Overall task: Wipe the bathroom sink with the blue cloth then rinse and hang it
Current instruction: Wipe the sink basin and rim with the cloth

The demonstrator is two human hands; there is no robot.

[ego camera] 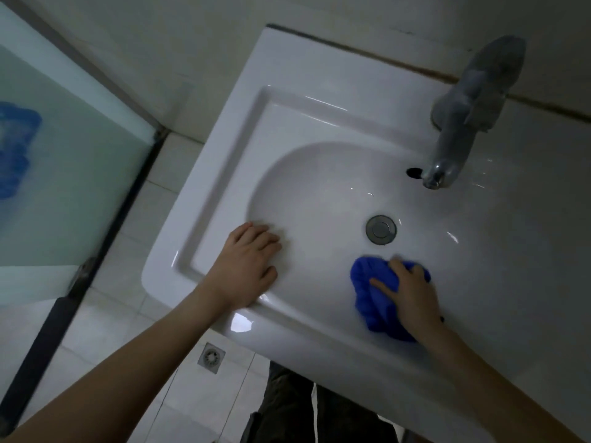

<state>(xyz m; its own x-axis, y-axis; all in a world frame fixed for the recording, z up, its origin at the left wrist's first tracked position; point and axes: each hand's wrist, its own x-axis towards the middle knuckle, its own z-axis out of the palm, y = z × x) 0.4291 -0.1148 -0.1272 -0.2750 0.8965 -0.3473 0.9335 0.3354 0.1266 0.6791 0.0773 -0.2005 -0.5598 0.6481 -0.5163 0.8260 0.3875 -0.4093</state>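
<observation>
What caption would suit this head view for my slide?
Right hand holds the blue cloth inside the sink; left hand rests on its edge.

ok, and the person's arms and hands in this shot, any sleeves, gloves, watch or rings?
No gloves: the left hand and right hand are bare. The left forearm and right forearm are uncovered to the frame edge, with no sleeve cuff in view. No watch, bracelet or ring shows, though the picture is slightly blurred. The only clothing visible is dark trousers with a white stripe.
</observation>
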